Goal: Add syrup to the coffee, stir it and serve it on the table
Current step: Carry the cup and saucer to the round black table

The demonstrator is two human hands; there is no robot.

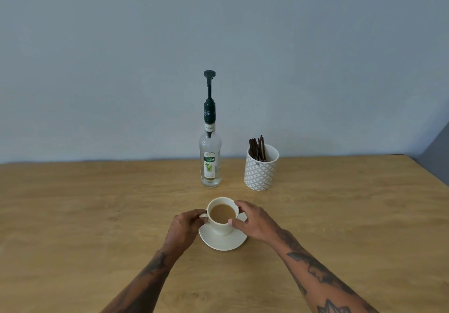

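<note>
Left grip (184, 225) pinches the handle and right grip (252, 220) curls round the coffee cup (222, 215) on its saucer (223, 242); the syrup bottle (210, 162) behind reads "TEISSEIRE", "MOJITO".

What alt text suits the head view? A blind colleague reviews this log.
Both hands, left hand and right hand, grip a cup of milky coffee on its saucer; behind stand a pump syrup bottle and a patterned holder of dark stir sticks.

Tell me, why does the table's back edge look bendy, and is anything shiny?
Head view: the wide lens curves the table edge; soft even light, faint shadows; small glints on the syrup bottle; cup reasonably sharp.
</note>
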